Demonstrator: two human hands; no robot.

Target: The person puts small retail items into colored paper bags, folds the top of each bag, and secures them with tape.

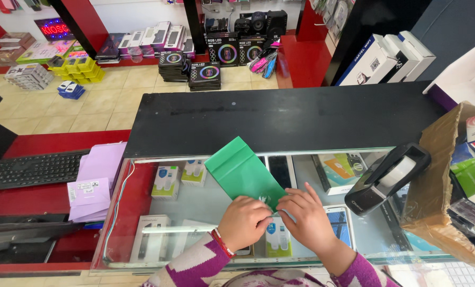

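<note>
**Two hands at the near end of a green pouch**

Two hands meet at the near edge of a glass counter (205, 202). The left hand (244, 222), a red band at its wrist, has its fingers curled down onto the near end of a flat green pouch (241, 171); the right hand (307, 218) pinches the same end from the other side, fingertips touching the pouch's corner. Both sleeves are knitted in purple and white.

The pouch lies flat on the glass, slanting away to the left — its far end reaches the edge of the black countertop (280, 119). Under the glass sit small boxed goods and several phones.

Just right of the hands stands a black tape dispenser (387, 178) with a pale roll in it, and beyond that an open cardboard box (442, 175) filled with coloured packages. To the left, well apart from the hands, a stack of lilac envelopes (96, 180) lies beside a black keyboard (32, 169).

Farther off — past the counter — boxes are stacked on the tiled floor (110, 101) against red shelving.
</note>
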